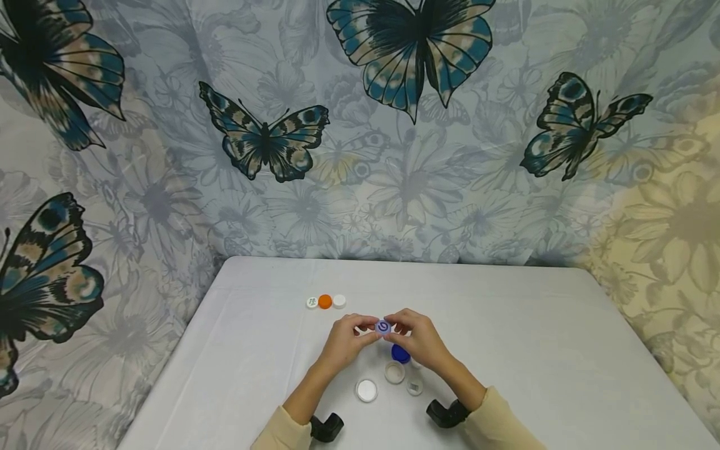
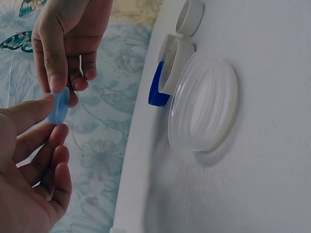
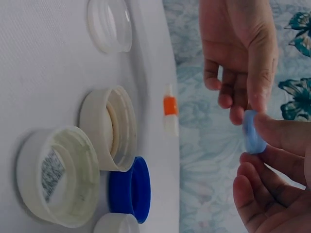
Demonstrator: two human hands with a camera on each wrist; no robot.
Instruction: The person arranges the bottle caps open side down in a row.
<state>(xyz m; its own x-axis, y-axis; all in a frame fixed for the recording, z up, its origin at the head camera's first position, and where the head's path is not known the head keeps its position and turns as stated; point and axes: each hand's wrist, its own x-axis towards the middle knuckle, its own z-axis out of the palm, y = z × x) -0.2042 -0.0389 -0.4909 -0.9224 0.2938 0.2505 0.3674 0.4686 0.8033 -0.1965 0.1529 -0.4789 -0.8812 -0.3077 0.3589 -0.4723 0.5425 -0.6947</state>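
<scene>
A small light-blue bottle cap (image 1: 383, 327) with a dark round mark is held up between both hands above the table. My left hand (image 1: 344, 340) pinches its left side between thumb and fingertips. From the other side my right hand (image 1: 419, 337) pinches the same cap. In the left wrist view the cap (image 2: 59, 106) appears edge-on, with fingers of both hands touching it; the right wrist view shows the cap (image 3: 253, 131) likewise. Just below the hands lie a dark blue cap (image 1: 400, 354), a cream-white cap (image 1: 395, 373) and a whitish cap with a printed patch (image 1: 414, 387).
A clear, shallow round lid (image 1: 367, 390) lies nearer the front. Farther back, a row holds a white cap with print (image 1: 312, 303), an orange cap (image 1: 325, 302) and a plain white cap (image 1: 339, 301). The white-covered table (image 1: 506, 306) meets a butterfly-patterned cloth (image 1: 394, 187) behind.
</scene>
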